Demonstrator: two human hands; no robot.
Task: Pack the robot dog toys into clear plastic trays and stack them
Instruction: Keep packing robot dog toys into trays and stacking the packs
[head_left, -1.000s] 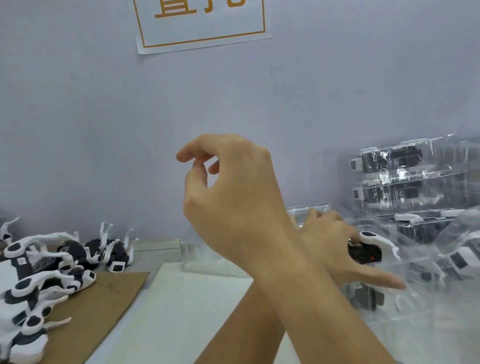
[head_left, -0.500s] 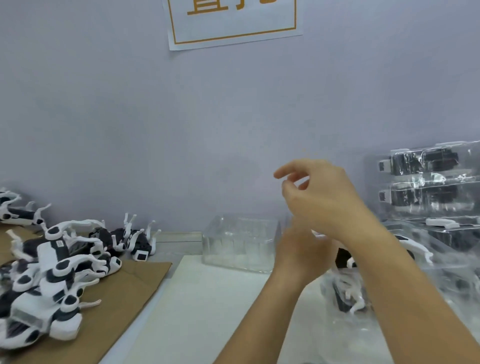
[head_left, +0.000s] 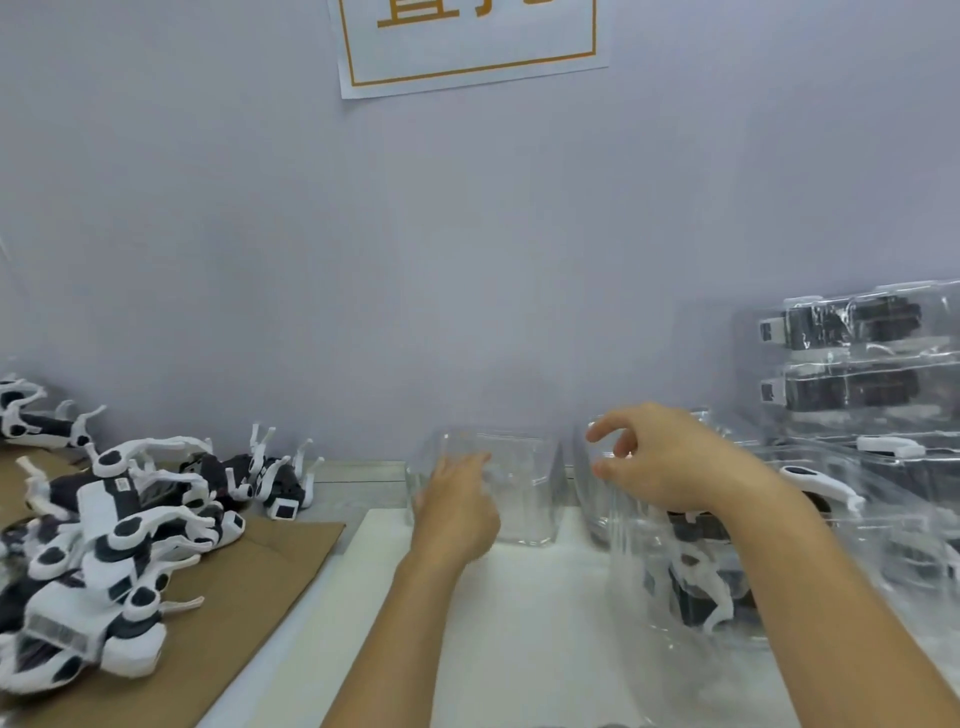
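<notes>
Starting at the left, a heap of robot dog toys lies on brown cardboard on the tabletop: hard, glossy white shells with black panels and thin, curved white legs sticking out at all angles. They look light and rigid, and the legs seem the weak point, so the boxy body is probably the safest place to grip. Just right of the heap, the left hand reaches forward with fingers loosely extended, holding nothing, its fingertips at the near wall of an empty clear plastic tray standing on a white mat. That tray looks thin, springy and slippery; taking it by the rim should keep it from buckling. The right hand hovers half open, thumb and fingers curved apart, gripping nothing I can make out, above a filled tray. Farther right, packed trays sit stacked against the wall.
</notes>
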